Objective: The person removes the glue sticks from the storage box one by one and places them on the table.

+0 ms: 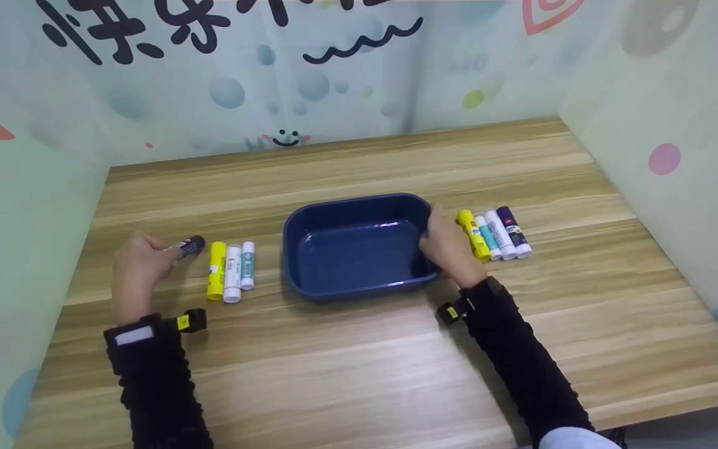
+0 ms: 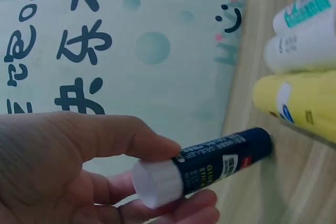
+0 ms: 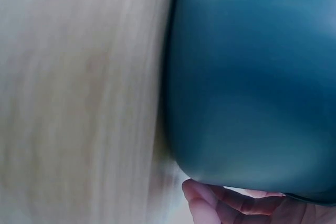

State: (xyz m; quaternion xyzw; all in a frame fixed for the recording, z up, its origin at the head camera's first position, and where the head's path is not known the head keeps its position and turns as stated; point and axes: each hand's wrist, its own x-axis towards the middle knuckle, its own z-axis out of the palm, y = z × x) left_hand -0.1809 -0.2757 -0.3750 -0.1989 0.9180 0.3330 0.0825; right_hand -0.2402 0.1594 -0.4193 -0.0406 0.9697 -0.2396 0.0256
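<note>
My left hand [image 1: 141, 265] pinches a dark navy glue stick [image 2: 223, 156] between thumb and fingers by its white end. The stick's dark end points toward a yellow glue stick [image 1: 216, 271], a white one [image 1: 232, 274] and a smaller white-and-teal one [image 1: 247, 266], which lie side by side. At the middle of the table, my right hand [image 1: 449, 246] grips the right end of a dark blue rectangular basin [image 1: 359, 249] with nothing inside it. In the right wrist view, the fingers [image 3: 205, 203] lie against the basin's outer wall; the thumb is hidden there.
Right of the basin lies a row of glue sticks: yellow [image 1: 474, 236], white-and-teal [image 1: 488, 238], white [image 1: 500, 235] and navy [image 1: 514, 232]. Printed wall panels [image 1: 346, 100] enclose the wooden table [image 1: 334, 374] at the back and both sides.
</note>
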